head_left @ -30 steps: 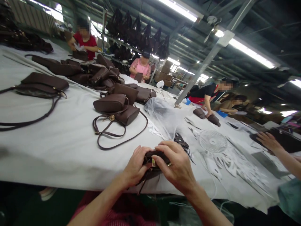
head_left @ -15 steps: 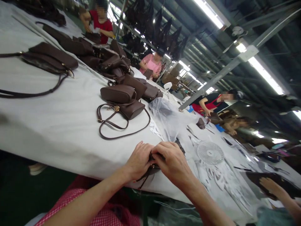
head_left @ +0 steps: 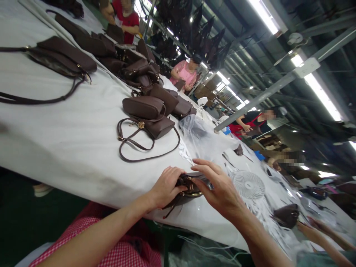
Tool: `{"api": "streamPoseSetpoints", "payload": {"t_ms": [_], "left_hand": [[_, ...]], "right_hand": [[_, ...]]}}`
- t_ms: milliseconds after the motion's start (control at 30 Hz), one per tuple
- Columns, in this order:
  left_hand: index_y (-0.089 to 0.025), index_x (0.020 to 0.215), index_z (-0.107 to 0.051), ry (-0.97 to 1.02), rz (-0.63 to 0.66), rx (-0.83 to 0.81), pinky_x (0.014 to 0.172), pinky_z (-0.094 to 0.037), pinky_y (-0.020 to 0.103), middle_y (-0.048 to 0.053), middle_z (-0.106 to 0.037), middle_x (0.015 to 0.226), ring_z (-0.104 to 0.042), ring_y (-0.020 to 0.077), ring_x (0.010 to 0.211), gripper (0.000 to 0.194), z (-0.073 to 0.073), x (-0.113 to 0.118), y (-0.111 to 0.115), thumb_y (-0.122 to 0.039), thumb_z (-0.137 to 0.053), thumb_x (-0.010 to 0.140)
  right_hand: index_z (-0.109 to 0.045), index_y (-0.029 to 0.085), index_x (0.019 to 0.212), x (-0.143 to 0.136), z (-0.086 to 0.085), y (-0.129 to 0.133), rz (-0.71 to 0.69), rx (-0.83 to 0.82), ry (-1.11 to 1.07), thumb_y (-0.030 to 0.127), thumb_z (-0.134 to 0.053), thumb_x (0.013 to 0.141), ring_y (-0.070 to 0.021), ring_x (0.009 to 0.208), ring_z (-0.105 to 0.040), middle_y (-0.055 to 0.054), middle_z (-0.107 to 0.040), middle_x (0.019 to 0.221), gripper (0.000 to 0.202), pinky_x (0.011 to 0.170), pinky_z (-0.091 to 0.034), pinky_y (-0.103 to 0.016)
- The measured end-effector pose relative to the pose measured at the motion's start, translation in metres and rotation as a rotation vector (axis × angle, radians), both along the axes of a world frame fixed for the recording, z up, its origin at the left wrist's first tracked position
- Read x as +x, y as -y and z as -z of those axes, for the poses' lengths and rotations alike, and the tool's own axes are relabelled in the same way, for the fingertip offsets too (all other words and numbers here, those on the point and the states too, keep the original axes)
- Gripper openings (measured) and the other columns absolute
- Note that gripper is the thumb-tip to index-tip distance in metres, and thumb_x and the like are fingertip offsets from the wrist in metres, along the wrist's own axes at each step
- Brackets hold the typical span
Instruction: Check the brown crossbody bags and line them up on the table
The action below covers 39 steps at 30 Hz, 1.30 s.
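Observation:
A small dark brown bag (head_left: 193, 188) with gold-coloured metal parts lies at the near edge of the white-covered table (head_left: 91, 148). My left hand (head_left: 167, 187) grips its left end, thumb on the near side and fingers over the top. At its right side is my right hand (head_left: 218, 185), fingers spread apart, the thumb near the bag's top and nothing gripped between them. A thin dark strap hangs from the bag below my left hand. The bag's far side is partly hidden by my hands.
Beyond my hands lie a brown bag with a looped strap (head_left: 160, 128) and a pile of bags (head_left: 136, 70). Clear plastic (head_left: 197, 137) and a white round fan (head_left: 249, 184) are to the right. Another person's hands (head_left: 314, 231) are near a dark bag (head_left: 287, 216).
My right hand has opened and moved slightly right, uncovering more of the bag. At the right, the other person's hands have shifted, and the dark bag there has moved and turned.

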<state>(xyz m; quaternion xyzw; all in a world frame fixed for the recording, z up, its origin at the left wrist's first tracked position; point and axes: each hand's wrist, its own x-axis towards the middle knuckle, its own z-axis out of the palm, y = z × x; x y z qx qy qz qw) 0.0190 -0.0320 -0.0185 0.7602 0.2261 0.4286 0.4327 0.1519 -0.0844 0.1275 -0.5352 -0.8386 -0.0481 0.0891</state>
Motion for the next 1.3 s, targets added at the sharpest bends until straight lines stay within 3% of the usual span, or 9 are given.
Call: {"api": "streamPoseSetpoints", "payload": {"t_ms": [367,533,633,733,833,967,1067,1167,1300], "left_hand": [[-0.019,0.108,-0.055,0.037,0.019,-0.044,0.093,-0.041,0.041,0.007,-0.063,0.107,-0.054,0.0238,0.099,0.022,-0.002,0.0,0.005,-0.027,-0.055,0.088],[-0.02,0.11,-0.056,0.024,0.022,0.003,0.098,-0.039,0.045,0.007,-0.064,0.107,-0.055,0.0245,0.101,0.022,-0.001,0.001,0.004,-0.027,-0.055,0.089],[-0.021,0.129,-0.047,0.094,0.034,0.035,0.104,-0.038,0.047,0.01,-0.059,0.124,-0.052,0.0264,0.113,0.045,0.001,-0.004,0.005,-0.024,-0.058,0.086],[-0.024,0.139,-0.039,0.187,0.041,0.068,0.108,-0.037,0.046,0.012,-0.047,0.139,-0.044,0.0267,0.128,0.06,0.0,-0.012,0.006,-0.018,-0.059,0.083],[-0.026,0.126,-0.055,0.204,0.011,0.06,0.105,-0.041,0.043,0.01,-0.051,0.133,-0.05,0.024,0.121,0.04,-0.005,-0.019,0.006,-0.016,-0.054,0.087],[-0.023,0.103,-0.065,0.221,-0.005,-0.005,0.095,-0.047,0.037,0.007,-0.059,0.109,-0.057,0.0213,0.106,0.021,-0.02,-0.018,0.005,-0.018,-0.05,0.089],[-0.022,0.087,-0.064,0.233,-0.031,-0.048,0.093,-0.046,0.036,0.006,-0.06,0.103,-0.057,0.0217,0.103,0.01,-0.03,-0.015,0.006,-0.018,-0.055,0.084],[-0.021,0.078,-0.06,0.225,-0.029,-0.104,0.094,-0.042,0.037,0.006,-0.06,0.105,-0.055,0.0228,0.105,0.005,-0.036,-0.013,0.004,-0.019,-0.057,0.081],[-0.019,0.073,-0.054,0.223,0.124,-0.379,0.09,-0.043,0.035,0.007,-0.059,0.11,-0.055,0.0236,0.105,0.012,-0.038,-0.012,-0.005,-0.028,-0.059,0.08]], "right_hand": [[-0.06,0.021,0.079,-0.001,0.013,0.009,0.106,-0.059,-0.043,0.023,-0.056,0.089,-0.0179,0.078,-0.056,-0.003,-0.06,0.079,0.01,0.073,-0.041,-0.031],[-0.05,0.02,0.068,-0.016,0.019,-0.008,0.344,-0.176,-0.099,0.015,-0.056,0.077,-0.0158,0.067,-0.053,0.001,-0.055,0.068,0.012,0.062,-0.037,-0.028],[-0.053,0.02,0.079,-0.016,0.018,-0.012,0.308,-0.201,-0.231,0.017,-0.058,0.077,-0.0166,0.076,-0.057,0.001,-0.06,0.078,0.006,0.069,-0.042,-0.028],[-0.054,0.021,0.093,-0.002,0.015,0.001,0.236,-0.042,-0.355,0.025,-0.057,0.083,-0.0174,0.088,-0.058,-0.003,-0.062,0.093,0.011,0.079,-0.045,-0.029],[-0.051,0.021,0.082,0.016,0.019,0.027,0.317,0.191,-0.333,0.029,-0.054,0.089,-0.0146,0.07,-0.055,0.0,-0.056,0.076,0.011,0.066,-0.045,-0.026],[-0.054,0.02,0.086,0.017,0.042,0.053,0.275,0.204,-0.188,0.037,-0.059,0.089,-0.0128,0.055,-0.055,0.001,-0.058,0.066,0.018,0.053,-0.042,-0.024],[-0.058,0.017,0.099,0.002,0.064,0.052,0.221,0.292,-0.091,0.037,-0.054,0.093,-0.016,0.061,-0.062,-0.004,-0.064,0.073,0.022,0.054,-0.044,-0.025],[-0.061,0.017,0.096,-0.009,0.075,0.039,0.196,0.395,-0.076,0.025,-0.042,0.098,-0.016,0.062,-0.062,-0.004,-0.064,0.07,0.02,0.053,-0.042,-0.025],[-0.059,0.019,0.081,-0.011,0.075,0.03,0.297,0.419,-0.352,0.021,-0.041,0.096,-0.0152,0.065,-0.062,-0.004,-0.065,0.073,0.024,0.059,-0.045,-0.024]]}}
